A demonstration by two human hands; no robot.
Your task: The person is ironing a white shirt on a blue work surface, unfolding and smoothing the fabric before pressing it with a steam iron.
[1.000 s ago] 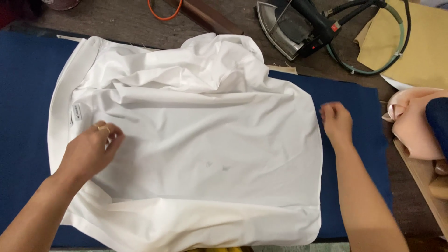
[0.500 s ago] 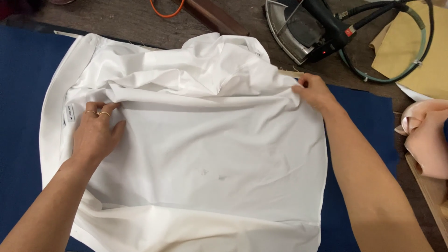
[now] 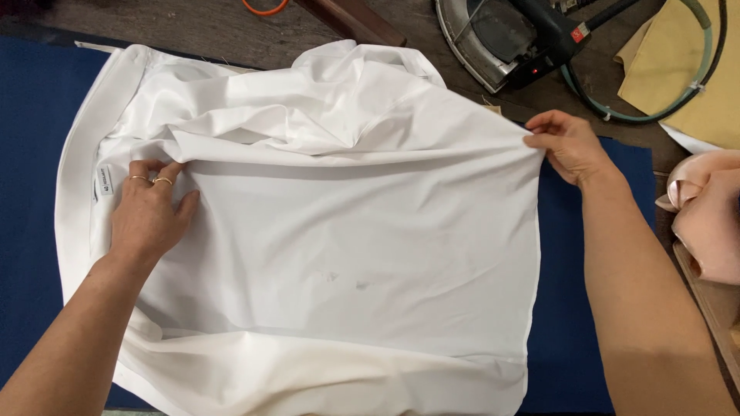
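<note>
Left hand flat, fingers spread on white garment, right hand pinching its edge, blue pad beneath

White garment, spread wide on blue padding, smooth in the middle, rumpled along the far edge

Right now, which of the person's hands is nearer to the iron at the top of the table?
Right. The right hand grips the white garment's edge just below the iron; the left hand presses the cloth far across, near its label.
</note>
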